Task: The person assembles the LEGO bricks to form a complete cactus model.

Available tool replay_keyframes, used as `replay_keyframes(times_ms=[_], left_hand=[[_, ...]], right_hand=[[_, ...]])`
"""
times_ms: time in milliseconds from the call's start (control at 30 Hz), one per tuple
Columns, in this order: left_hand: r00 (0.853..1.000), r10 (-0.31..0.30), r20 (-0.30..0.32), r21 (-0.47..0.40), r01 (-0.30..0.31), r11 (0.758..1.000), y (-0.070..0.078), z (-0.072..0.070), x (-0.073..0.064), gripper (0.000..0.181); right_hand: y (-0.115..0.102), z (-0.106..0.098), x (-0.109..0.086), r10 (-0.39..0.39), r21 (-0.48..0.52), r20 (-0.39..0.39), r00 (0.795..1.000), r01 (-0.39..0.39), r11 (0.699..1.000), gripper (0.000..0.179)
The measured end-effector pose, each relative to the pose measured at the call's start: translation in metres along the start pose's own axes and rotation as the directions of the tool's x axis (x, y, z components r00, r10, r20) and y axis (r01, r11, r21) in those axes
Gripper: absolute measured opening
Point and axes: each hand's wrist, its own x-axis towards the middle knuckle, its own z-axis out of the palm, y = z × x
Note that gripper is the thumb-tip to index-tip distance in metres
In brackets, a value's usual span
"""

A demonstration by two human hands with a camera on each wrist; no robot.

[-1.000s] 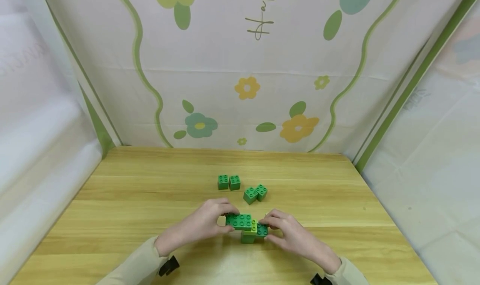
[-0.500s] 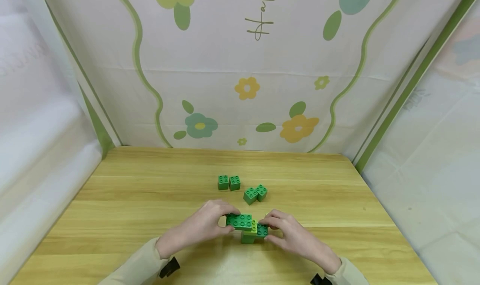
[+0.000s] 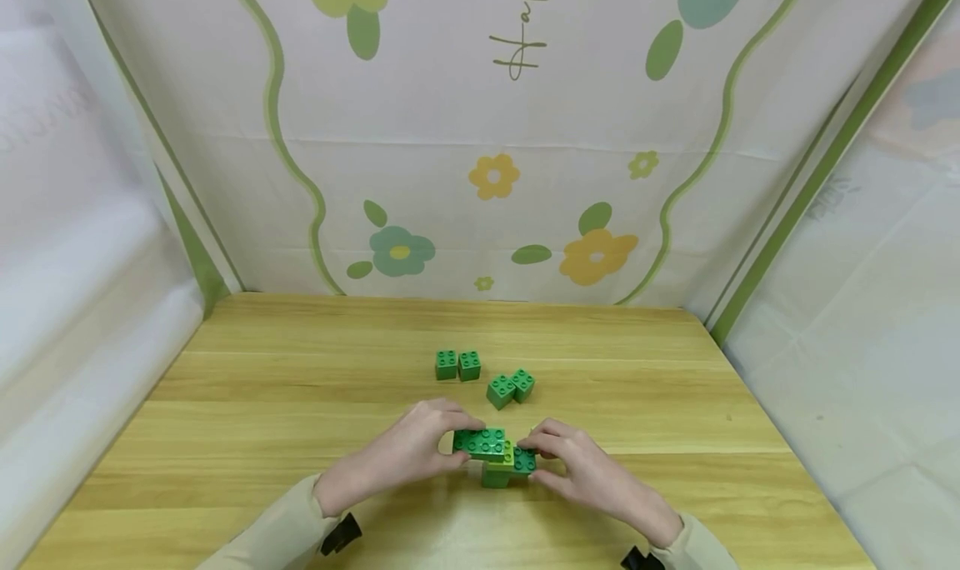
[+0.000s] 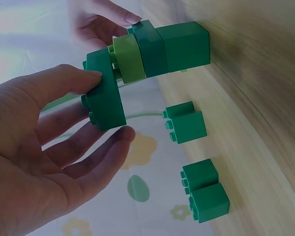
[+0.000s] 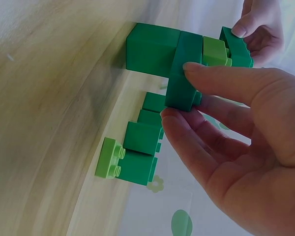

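My left hand pinches a long green building brick between thumb and fingers. It sits at the top of a small stack, over a lime brick, whose studs still show between the two in both wrist views. Below the lime brick is a dark teal-green brick that juts out to the right. My right hand pinches that jutting end. A taller green block forms the base, standing on the table.
Several small green bricks lie behind the stack, one pair to the left and another pair closer. In the right wrist view a loose lime brick lies near them. A flowered cloth hangs at the wooden table's far edge.
My left hand has edged very slightly right with the long green brick. My right hand and the rest of the stack look unmoved.
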Motion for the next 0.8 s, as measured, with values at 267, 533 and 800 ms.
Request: replay_keyframes(times_ms=[267,533,800], left_hand=[[1.000,0.006,-0.001,-0.027,-0.006,1.000,0.0011,-0.0008,-0.0011,0.036],[1.000,0.017,-0.007,-0.045,-0.018,0.999,0.0027,0.0002,-0.0024,0.036],[1.000,0.022,-0.021,-0.064,-0.023,0.998,0.0019,0.0027,-0.0038,0.036]], right_hand=[[0.0005,0.0007,-0.0005,-0.003,-0.004,-0.004,1.000,0.003,1.000,0.033],[-0.0002,0.0006,-0.0002,-0.032,-0.014,-0.018,0.999,0.032,0.999,0.032],[-0.0006,0.0006,-0.0010,-0.012,-0.035,-0.010,1.000,0.011,0.999,0.032]])
